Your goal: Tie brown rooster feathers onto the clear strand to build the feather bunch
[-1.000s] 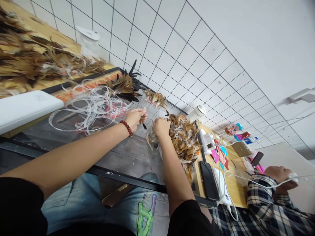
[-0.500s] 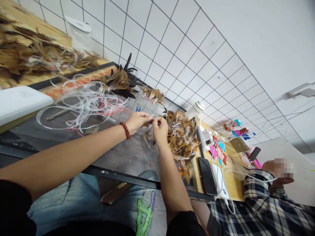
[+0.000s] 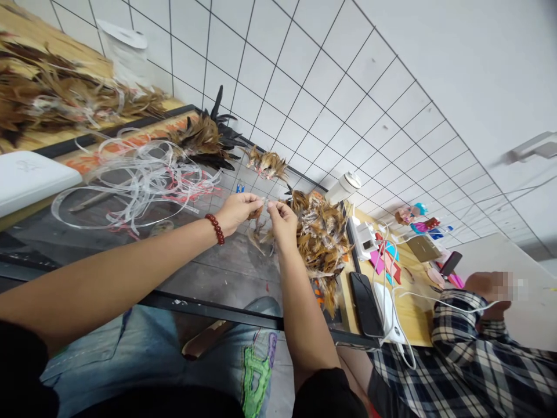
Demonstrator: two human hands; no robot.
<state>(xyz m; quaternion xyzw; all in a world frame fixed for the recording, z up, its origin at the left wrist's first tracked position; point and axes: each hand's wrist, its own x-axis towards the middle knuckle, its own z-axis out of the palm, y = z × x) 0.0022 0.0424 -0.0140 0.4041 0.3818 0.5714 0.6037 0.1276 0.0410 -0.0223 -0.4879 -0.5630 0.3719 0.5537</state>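
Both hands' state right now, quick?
Left hand: closed, holding a small feather tuft.
Right hand: fingertips pinched closed; whether they hold anything cannot be told.

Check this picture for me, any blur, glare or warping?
Head view: wall grid slants steeply, edges look stretched; head view, far left: brown feathers look soft and smeared; head view, middle: left hand and right hand fairly clear, detail between them too fine to read; head view, overall: bright, mostly even light, no harsh glare.
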